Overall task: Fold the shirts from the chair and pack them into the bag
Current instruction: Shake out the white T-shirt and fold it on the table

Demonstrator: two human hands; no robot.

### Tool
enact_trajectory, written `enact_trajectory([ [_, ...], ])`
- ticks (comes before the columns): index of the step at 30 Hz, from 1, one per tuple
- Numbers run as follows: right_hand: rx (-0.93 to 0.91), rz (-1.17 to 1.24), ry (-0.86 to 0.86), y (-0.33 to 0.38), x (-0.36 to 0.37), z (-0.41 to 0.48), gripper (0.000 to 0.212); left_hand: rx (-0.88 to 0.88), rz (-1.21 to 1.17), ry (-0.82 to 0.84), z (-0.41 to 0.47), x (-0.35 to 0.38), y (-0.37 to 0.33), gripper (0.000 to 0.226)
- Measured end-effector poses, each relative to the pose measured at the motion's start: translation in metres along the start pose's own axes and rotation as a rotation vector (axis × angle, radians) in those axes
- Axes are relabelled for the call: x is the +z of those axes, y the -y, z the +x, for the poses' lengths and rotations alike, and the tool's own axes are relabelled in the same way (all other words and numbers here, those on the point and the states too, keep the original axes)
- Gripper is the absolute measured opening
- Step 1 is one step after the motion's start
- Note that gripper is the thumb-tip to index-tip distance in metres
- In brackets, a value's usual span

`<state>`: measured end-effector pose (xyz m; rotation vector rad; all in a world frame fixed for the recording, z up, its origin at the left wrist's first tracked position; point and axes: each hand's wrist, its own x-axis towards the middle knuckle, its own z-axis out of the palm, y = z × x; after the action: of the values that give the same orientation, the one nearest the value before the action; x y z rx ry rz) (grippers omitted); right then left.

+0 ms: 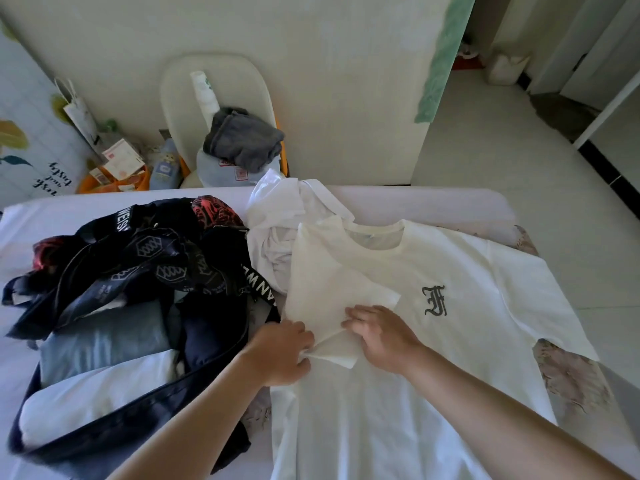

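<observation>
The bed [433, 206] carries all work items. A white T-shirt [450, 341] lies flat and face up on the right half of the bed, collar toward the wall, with its sleeve [332, 306] on the bag side folded inward across the chest. The chest print is a single dark gothic letter "F" [433, 301]. The dark navy bag [104, 441] lies open on the left half of the bed, touching the T-shirt's edge. It contains a folded blue garment [104, 344] and, nearer the camera, a folded white garment [97, 400]. Its black strap [258, 285] shows the white letters "ANWE"; the rest of the lettering is not legible. The white chair [180, 98] stands behind the bed and holds a grey garment [242, 136] on top of a pale blue garment [221, 171]. A crumpled white shirt [277, 216] lies between the bag and the T-shirt collar. An orange basket [86, 185] on the floor holds small boxes [121, 157] and a pale blue bottle [165, 168]; their labels are too small to read. The right hand [381, 337] rests flat on the folded sleeve, fingers extended. The left hand [280, 351] pinches the sleeve hem between curled fingers.
</observation>
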<state>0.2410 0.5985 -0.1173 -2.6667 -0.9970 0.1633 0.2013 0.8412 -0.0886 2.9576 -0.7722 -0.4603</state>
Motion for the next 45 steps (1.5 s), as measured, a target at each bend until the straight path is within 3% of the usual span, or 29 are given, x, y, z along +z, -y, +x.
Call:
enact_trajectory([
  [4, 0.335, -0.066, -0.138, -0.003, -0.006, 0.012, 0.041, 0.000, -0.068, -0.343, 0.031, -0.011, 0.005, 0.020],
  [6, 0.519, -0.142, -0.148, -0.008, -0.010, 0.021, 0.049, 0.005, -0.007, -0.442, 0.058, -0.027, 0.008, 0.034],
  [8, 0.645, -0.193, -0.041, -0.020, -0.016, 0.029, 0.051, 0.012, 0.179, -0.395, 0.085, -0.040, 0.014, 0.048],
  [10, 0.703, -0.208, 0.080, -0.033, -0.023, 0.036, 0.038, -0.024, 0.332, -0.226, 0.107, -0.049, 0.029, 0.052],
  [12, 0.671, -0.182, 0.090, -0.043, -0.029, 0.042, 0.027, -0.076, 0.470, -0.139, 0.121, -0.059, 0.045, 0.046],
  [14, 0.621, -0.142, -0.008, -0.048, -0.032, 0.051, 0.023, -0.134, 0.622, -0.220, 0.124, -0.074, 0.057, 0.043],
  [16, 0.594, -0.119, -0.146, -0.052, -0.033, 0.061, 0.019, -0.287, 0.540, -0.235, 0.119, -0.077, 0.070, 0.037],
  [18, 0.543, -0.130, -0.252, -0.050, -0.032, 0.066, 0.029, -0.427, 0.450, -0.364, 0.111, -0.073, 0.071, 0.043],
  [19, 0.502, -0.140, -0.281, -0.046, -0.031, 0.067, 0.040, -0.442, 0.408, -0.435, 0.107, -0.072, 0.063, 0.047],
  [21, 0.394, -0.123, -0.303, -0.031, -0.024, 0.063, 0.050, -0.311, 0.293, -0.513, 0.098, -0.055, 0.043, 0.048],
  [24, 0.208, -0.132, -0.127, -0.002, 0.005, 0.042, 0.048, -0.041, 0.270, -0.295, 0.075, -0.007, 0.016, 0.037],
  [26, 0.194, -0.177, 0.090, 0.004, 0.024, 0.027, 0.058, -0.111, 0.315, -0.112, 0.054, 0.022, 0.013, 0.048],
  [28, 0.209, -0.217, 0.126, 0.002, 0.031, 0.020, 0.063, -0.248, 0.335, -0.045, 0.035, 0.035, 0.014, 0.054],
  [32, 0.238, -0.148, 0.183, 0.017, 0.016, 0.007, 0.065, -0.273, 0.212, -0.122, -0.002, 0.034, -0.006, 0.058],
  [35, 0.170, -0.091, 0.162, 0.045, 0.005, -0.027, 0.064, -0.027, 0.059, -0.252, -0.039, 0.041, -0.036, 0.042],
  [38, 0.087, -0.035, 0.244, 0.073, 0.009, -0.072, 0.065, 0.110, 0.029, -0.179, -0.085, 0.062, -0.058, 0.037],
  [41, 0.057, -0.047, 0.320, 0.097, 0.018, -0.107, 0.067, -0.007, 0.082, -0.087, -0.131, 0.081, -0.061, 0.050],
  [45, 0.105, -0.102, 0.401, 0.110, 0.026, -0.145, 0.069, -0.197, 0.162, -0.199, -0.182, 0.092, -0.066, 0.052],
])
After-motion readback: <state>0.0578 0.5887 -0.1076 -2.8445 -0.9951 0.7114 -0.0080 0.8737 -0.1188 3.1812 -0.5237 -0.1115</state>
